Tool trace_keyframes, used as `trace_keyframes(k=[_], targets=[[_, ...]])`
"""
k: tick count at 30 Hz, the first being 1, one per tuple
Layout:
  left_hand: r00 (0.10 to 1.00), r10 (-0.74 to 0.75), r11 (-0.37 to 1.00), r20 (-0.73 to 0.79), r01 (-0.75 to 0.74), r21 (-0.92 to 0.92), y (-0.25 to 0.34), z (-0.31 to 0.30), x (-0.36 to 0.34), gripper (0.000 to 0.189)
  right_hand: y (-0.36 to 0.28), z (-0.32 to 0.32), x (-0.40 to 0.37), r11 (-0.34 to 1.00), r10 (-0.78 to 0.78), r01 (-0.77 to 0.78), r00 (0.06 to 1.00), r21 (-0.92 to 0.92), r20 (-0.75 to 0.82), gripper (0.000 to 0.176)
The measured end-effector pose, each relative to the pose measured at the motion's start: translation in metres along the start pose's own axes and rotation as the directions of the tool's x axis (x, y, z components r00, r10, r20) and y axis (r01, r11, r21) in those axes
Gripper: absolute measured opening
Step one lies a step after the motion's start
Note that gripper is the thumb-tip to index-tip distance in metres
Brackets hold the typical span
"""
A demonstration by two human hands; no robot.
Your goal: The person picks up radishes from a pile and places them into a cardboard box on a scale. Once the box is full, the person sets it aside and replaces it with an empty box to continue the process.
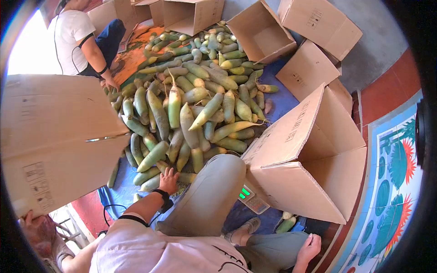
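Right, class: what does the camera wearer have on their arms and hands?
Left hand bare, with a black strap at the wrist and a black band higher up, by a pale short sleeve. Right hand bare; no strap shows at its wrist.

The left hand (169, 179) has open room over the vegetable pile (195, 104). A big box (59, 136) blocks one side, an open box (314, 159) the other.

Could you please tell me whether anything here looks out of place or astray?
Two long green-and-white radishes lie apart from the big radish pile, on the floor beside the open brown cardboard box, near the green-lit digital scale.
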State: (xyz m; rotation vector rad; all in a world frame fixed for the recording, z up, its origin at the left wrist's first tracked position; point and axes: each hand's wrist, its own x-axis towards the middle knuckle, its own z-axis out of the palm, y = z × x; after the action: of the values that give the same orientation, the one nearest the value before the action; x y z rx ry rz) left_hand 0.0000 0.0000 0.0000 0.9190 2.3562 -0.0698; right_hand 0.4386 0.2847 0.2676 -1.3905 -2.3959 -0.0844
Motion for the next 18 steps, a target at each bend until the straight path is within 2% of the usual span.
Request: trace_keyframes(k=[2, 3, 5, 6, 7, 9, 13, 15, 18], targets=[[0.997, -0.059, 0.995, -0.044, 0.055, -0.077, 0.011, 0.001, 0.006, 0.071, 0.001, -0.008, 0.006, 1.0, -0.014, 0.014, 0.999, 0.004, -0.031, 0.014], [0.995, -0.089, 0.996, -0.047, 0.087, -0.033, -0.02, -0.007, 0.004, 0.071, -0.014, 0.012, -0.009, 0.999, 0.006, -0.005, 1.0, 0.053, -0.013, 0.014], [0.956, -0.115, 0.957, -0.268, 0.034, -0.289, -0.002, 0.002, 0.019, 0.07, -0.007, 0.004, -0.005, 0.999, 0.012, -0.011, 0.999, 0.046, -0.035, 0.015], [0.93, -0.093, 0.952, -0.357, -0.023, -0.307, 0.003, -0.001, 0.026, 0.07, -0.006, 0.003, -0.003, 0.999, 0.011, -0.01, 0.999, 0.041, -0.037, 0.015], [0.929, -0.091, 0.952, -0.359, -0.025, -0.304, 0.006, -0.009, 0.033, 0.07, -0.005, 0.004, -0.003, 0.999, 0.014, -0.013, 0.999, 0.03, -0.036, 0.015], [0.87, -0.097, 0.896, -0.484, -0.135, -0.422, 0.017, -0.023, 0.047, 0.068, -0.004, 0.0, -0.002, 1.0, 0.016, -0.016, 0.999, 0.006, -0.031, 0.015], [0.844, -0.096, 0.892, -0.528, -0.162, -0.422, 0.029, -0.058, 0.067, 0.067, 0.002, 0.003, -0.005, 1.0, 0.008, -0.008, 1.0, -0.003, -0.014, 0.015], [0.806, -0.09, 0.864, -0.584, -0.228, -0.448, 0.034, -0.067, 0.082, 0.066, 0.006, 0.003, -0.005, 1.0, 0.011, -0.011, 1.0, -0.009, 0.004, 0.015], [0.867, -0.165, 0.799, -0.47, -0.162, -0.58, 0.04, -0.084, 0.1, 0.068, 0.004, 0.004, -0.006, 1.0, 0.023, -0.023, 1.0, -0.014, 0.005, 0.014]])
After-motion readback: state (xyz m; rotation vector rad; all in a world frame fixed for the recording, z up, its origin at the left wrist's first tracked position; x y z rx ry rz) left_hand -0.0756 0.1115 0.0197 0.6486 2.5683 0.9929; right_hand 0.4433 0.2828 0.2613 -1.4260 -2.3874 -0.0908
